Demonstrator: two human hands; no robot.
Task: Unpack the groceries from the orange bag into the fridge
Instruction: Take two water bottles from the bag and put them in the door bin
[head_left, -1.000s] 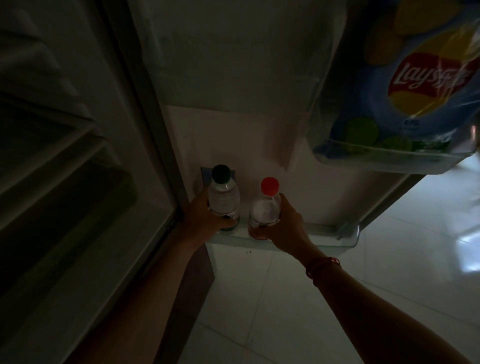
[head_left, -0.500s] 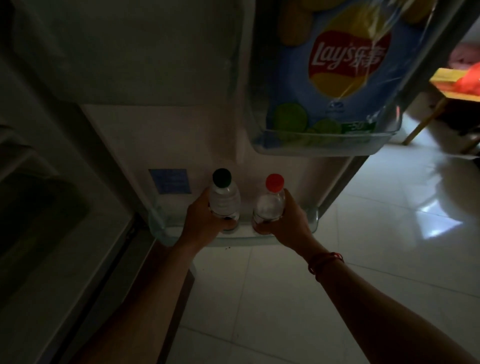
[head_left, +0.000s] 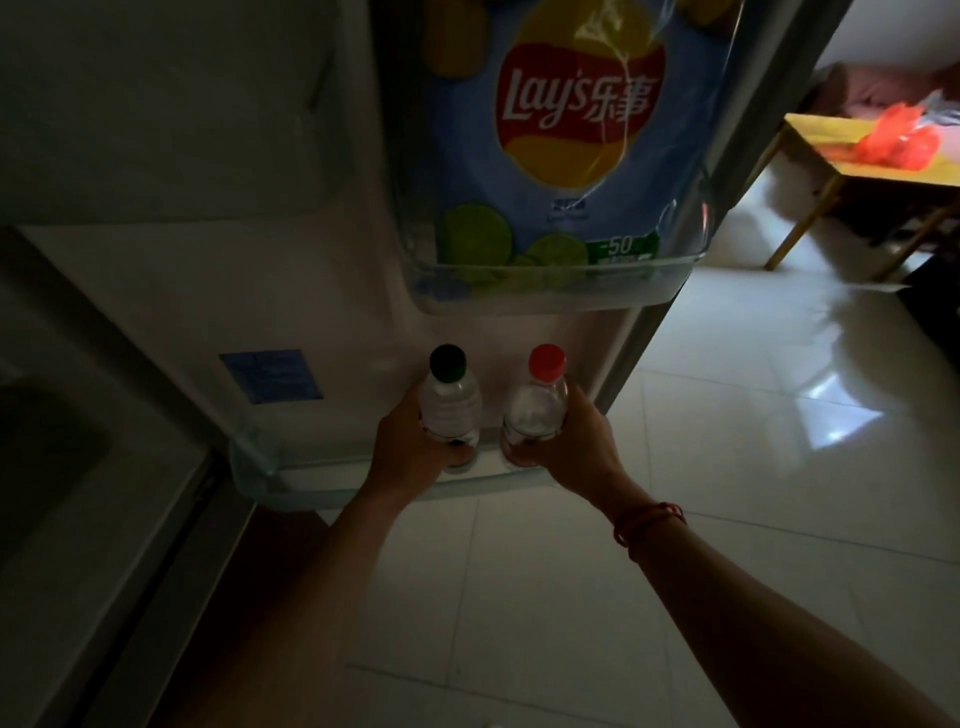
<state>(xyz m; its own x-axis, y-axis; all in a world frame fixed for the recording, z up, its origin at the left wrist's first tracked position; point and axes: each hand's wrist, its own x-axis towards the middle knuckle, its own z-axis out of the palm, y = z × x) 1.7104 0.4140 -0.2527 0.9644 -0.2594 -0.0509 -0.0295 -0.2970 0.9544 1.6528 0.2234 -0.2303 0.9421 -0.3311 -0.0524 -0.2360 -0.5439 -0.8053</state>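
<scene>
Bottles number 2, both clear plastic and upright, side by side and just apart: the green-capped bottle (head_left: 448, 408) on the left and the red-capped bottle (head_left: 536, 413) on the right. Their bases are low in the clear lower door shelf (head_left: 270, 470) of the open fridge door; whether they rest on its floor cannot be told. The 2 hands hold 1 each. The left hand (head_left: 408, 449) wraps the green-capped bottle from the left, its fingers (head_left: 458, 457) curled tight round the lower body. The right hand (head_left: 574, 441) wraps the red-capped bottle from the right, fingers (head_left: 511, 453) clamped near the base and thumb up along the side. 1 red bracelet (head_left: 649, 522) circles the right wrist. Above, 1 blue chips bag (head_left: 571, 156) stands in the upper door shelf (head_left: 545, 296). 1 blue sticker (head_left: 270, 375) sits on the door liner, left of the bottles. Well apart at the far right, 1 orange bag (head_left: 898, 140) lies on a yellow tabletop (head_left: 826, 137), over a pale tiled floor (head_left: 727, 415).
</scene>
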